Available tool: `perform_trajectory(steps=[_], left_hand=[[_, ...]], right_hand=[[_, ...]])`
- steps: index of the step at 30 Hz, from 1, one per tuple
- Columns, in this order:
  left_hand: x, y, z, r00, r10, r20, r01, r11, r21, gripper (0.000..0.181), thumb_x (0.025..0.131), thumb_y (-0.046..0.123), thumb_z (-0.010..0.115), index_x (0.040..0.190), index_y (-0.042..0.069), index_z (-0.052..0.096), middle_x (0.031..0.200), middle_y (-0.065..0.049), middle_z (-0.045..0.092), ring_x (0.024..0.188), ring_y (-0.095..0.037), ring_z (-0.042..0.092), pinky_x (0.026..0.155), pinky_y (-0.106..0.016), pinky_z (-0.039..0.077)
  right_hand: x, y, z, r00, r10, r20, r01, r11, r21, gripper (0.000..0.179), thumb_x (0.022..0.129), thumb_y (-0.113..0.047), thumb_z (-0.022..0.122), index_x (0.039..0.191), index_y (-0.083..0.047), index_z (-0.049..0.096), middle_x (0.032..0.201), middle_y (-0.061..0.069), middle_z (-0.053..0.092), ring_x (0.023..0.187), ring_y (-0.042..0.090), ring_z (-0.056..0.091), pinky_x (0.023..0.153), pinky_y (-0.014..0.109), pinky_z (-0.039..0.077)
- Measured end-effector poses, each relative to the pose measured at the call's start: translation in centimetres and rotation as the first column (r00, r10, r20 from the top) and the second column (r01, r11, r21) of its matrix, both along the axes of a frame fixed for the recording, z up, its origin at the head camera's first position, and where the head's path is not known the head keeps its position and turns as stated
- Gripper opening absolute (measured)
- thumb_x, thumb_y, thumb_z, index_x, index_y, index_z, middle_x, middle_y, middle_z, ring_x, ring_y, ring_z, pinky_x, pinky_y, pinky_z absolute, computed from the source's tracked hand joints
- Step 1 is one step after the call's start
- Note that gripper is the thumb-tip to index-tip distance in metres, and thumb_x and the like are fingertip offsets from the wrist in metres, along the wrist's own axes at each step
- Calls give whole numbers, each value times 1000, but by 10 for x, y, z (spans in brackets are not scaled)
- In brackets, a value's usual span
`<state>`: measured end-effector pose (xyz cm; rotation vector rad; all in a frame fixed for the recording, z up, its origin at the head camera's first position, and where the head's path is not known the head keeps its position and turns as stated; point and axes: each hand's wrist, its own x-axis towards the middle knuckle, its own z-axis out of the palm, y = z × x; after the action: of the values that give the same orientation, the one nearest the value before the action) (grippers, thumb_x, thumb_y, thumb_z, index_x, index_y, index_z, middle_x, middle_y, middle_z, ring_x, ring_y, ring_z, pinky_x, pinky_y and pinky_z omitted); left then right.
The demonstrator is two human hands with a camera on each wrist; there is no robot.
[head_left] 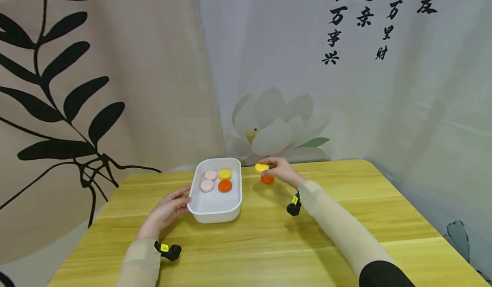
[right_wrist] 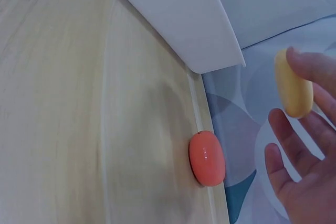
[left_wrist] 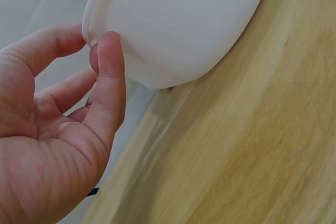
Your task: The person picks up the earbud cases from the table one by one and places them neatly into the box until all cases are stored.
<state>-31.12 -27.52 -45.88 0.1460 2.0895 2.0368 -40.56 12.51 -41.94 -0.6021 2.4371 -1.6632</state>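
A white plastic tub (head_left: pixel 215 208) stands toward the back of the table, holding two pale pink discs (head_left: pixel 206 185), a yellow disc (head_left: pixel 225 174) and an orange disc (head_left: pixel 224 186). My left hand (head_left: pixel 169 210) pinches the tub's left rim between thumb and fingers, as the left wrist view shows. To the right of the tub, my right hand (head_left: pixel 284 171) holds another smooth, rounded yellow disc (right_wrist: pixel 293 87) in its fingertips, raised off the table. Below it a second orange disc (right_wrist: pixel 207 158) lies on the wood near the back edge.
The wooden table (head_left: pixel 261 244) ends at a printed cloth backdrop (head_left: pixel 292 73) with black leaves, a pale flower and dark characters. Small black devices with yellow labels (head_left: pixel 164 247) sit on both wrists.
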Motion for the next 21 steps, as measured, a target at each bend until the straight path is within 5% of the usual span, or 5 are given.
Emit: perform_trajectory(steps=[9, 21], left_hand=[[0, 1, -4, 999, 29, 15, -29, 999, -15, 61, 97, 7, 56, 150, -3, 28, 112, -19, 53, 86, -18, 61, 79, -29, 54], [-1, 1, -3, 1000, 23, 0, -23, 1000, 8, 62, 97, 7, 56, 150, -5, 25, 110, -17, 55, 86, -18, 62, 78, -28, 54]], right_hand=[[-1, 5, 6, 1000, 3, -3, -3, 1000, 10, 45, 86, -7, 71, 130, -6, 61, 123, 9, 62, 93, 23, 60, 95, 54, 46], [-3, 4, 18, 999, 3, -42, -2, 1000, 9, 44, 86, -9, 72, 129, -6, 62, 120, 9, 64, 95, 21, 63, 91, 41, 51]])
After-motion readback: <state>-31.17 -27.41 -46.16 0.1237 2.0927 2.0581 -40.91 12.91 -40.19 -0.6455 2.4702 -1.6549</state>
